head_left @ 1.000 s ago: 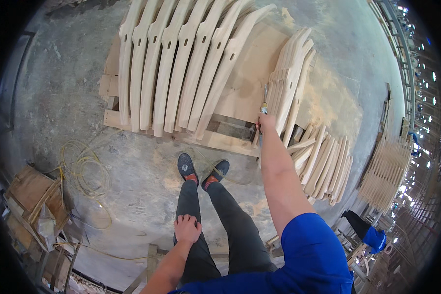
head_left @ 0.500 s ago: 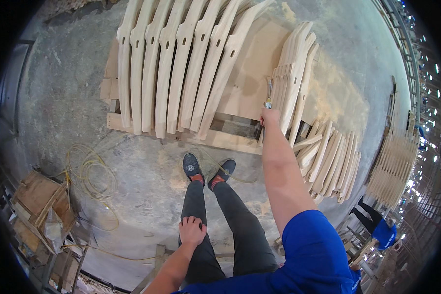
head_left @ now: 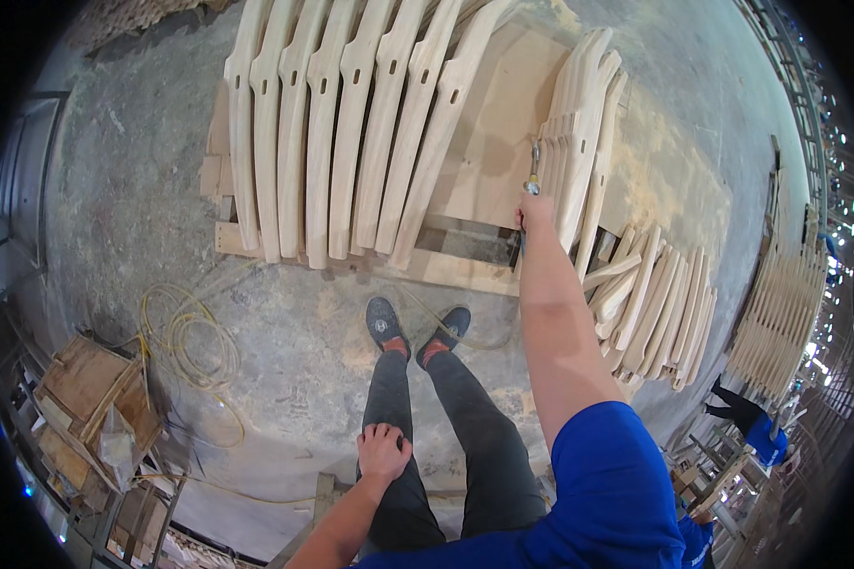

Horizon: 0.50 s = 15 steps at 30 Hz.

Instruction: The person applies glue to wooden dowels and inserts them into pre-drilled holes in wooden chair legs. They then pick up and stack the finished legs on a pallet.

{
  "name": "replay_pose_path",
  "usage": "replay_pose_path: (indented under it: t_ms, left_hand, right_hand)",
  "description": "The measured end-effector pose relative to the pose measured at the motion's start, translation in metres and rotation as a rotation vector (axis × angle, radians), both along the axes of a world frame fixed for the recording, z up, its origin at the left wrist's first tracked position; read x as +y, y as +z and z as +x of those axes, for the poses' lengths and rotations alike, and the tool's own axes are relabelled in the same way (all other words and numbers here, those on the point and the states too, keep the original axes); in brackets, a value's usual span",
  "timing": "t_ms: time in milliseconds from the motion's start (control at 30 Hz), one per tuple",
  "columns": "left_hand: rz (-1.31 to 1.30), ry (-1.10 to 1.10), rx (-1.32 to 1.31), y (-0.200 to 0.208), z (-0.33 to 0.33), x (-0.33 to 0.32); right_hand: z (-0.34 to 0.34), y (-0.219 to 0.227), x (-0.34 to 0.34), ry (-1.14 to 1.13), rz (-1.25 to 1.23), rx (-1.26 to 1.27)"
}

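1. Wooden box (head_left: 83, 379), brown, open-looking: on the floor, left of the pallet (head_left: 465, 272) and toward the person.
2. Hose (head_left: 192, 353), yellow, loosely coiled: on the floor, off the pallet's near left corner.
3. Curved wooden pieces (head_left: 323, 142), pale, eight across the front, one slot showing in each: side by side on the pallet's left part.
4. Left hand (head_left: 384, 450): on the person's left leg, well apart from the pallet; fingers bent over the cloth. A small dark spot shows beside them; cannot tell whether anything is held.
5. Shoes (head_left: 384, 321), dark, one pair: on the floor, just off the pallet's near edge.
6. Right hand (head_left: 535, 211): over the pallet's near edge, right part; fingers closed around a tool (head_left: 533, 178), slim, metal-tipped, pointing away from the person.
7. Stacked wooden pieces (head_left: 567, 156), curved: on the pallet's right part, just beside the tool; contact cannot be told.
8. Shorter wooden pieces (head_left: 662, 303), piled: by the pallet's near right corner.
9. Co-worker (head_left: 765, 442), blue top: well right of the pallet.
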<state>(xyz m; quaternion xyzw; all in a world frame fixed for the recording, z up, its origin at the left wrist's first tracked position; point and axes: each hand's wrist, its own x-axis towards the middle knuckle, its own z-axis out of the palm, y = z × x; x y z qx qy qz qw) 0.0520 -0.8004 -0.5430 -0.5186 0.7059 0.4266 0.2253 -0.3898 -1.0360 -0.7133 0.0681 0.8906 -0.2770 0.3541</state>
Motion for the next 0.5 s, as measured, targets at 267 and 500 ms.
replay_pose_path:
  t_ms: [267,500]
  left_hand:
    - [-0.015,-0.013,0.014,0.001,-0.001,-0.002]
    - [-0.001,-0.029,-0.037,0.002,-0.006,-0.002]
  right_hand:
    - [-0.012,0.005,0.004,0.053,0.007,0.078]
    - [0.013,0.031,0.006,0.031,-0.079,0.046]
